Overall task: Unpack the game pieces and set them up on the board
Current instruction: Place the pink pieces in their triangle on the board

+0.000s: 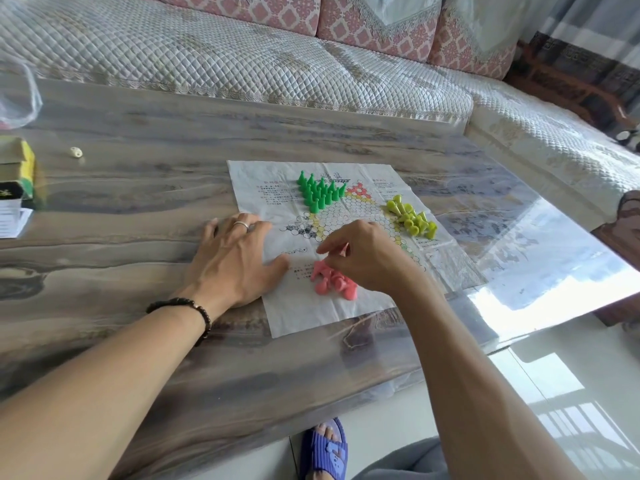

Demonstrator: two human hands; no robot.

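A paper game board lies flat on the table. Several green pieces stand upright in a cluster at its far corner. Several yellow pieces lie in a loose heap at the right corner. Several pink pieces lie in a pile at the near corner. My left hand rests flat, fingers spread, on the board's left edge. My right hand hovers over the pink pile, its fingertips pinching one pink piece.
The game box and a leaflet sit at the table's left edge, with a white die and a clear plastic bag nearby. A quilted sofa runs behind the table. My foot in a blue slipper is below.
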